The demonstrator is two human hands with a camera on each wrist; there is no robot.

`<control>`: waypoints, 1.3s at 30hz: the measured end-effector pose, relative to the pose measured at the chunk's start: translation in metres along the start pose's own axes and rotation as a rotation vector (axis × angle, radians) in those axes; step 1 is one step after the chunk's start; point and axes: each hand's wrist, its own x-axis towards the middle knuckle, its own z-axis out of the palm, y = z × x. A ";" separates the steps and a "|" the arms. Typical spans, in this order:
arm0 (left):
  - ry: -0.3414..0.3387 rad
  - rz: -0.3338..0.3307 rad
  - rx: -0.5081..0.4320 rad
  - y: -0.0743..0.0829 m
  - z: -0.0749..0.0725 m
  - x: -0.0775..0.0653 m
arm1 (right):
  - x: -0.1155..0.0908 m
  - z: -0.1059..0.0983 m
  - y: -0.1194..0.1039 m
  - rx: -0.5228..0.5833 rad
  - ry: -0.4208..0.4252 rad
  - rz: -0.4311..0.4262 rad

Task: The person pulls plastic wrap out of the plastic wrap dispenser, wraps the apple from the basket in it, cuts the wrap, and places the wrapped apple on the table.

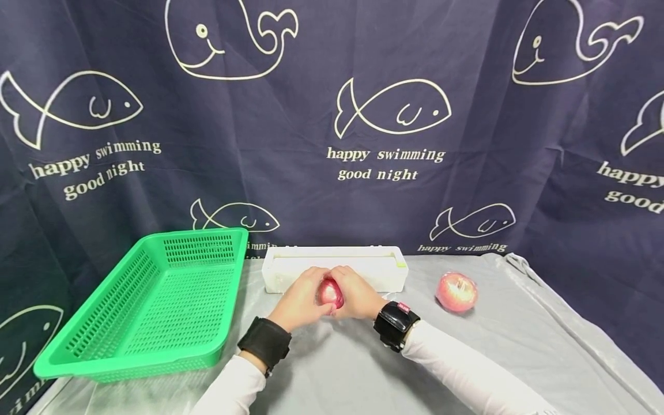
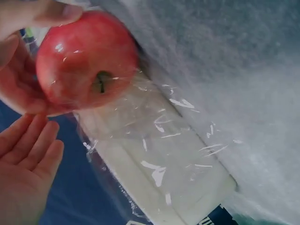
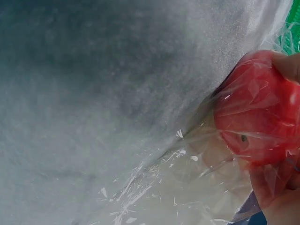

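A red apple [image 1: 330, 293] is held between both hands above the middle of the table. My left hand [image 1: 300, 300] curls round its left side, the thumb low and the fingers at the far side. From the right, my right hand [image 1: 359, 294] grips the same apple, and the two hands meet in front of it. Clear plastic film [image 2: 161, 154] lies over the apple in both wrist views, wrinkled and shiny. Behind the hands stands a long white box [image 1: 337, 271], seen through film in the left wrist view.
A green plastic basket [image 1: 228, 311] stands on the left of the grey-covered table [image 1: 519, 357]. Another red apple [image 1: 456, 292] rests at the right. A dark blue curtain [image 1: 311, 115] with fish and whale drawings hangs behind.
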 end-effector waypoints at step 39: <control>-0.037 0.212 0.262 -0.021 0.020 0.008 | -0.009 -0.002 0.003 0.072 0.022 -0.020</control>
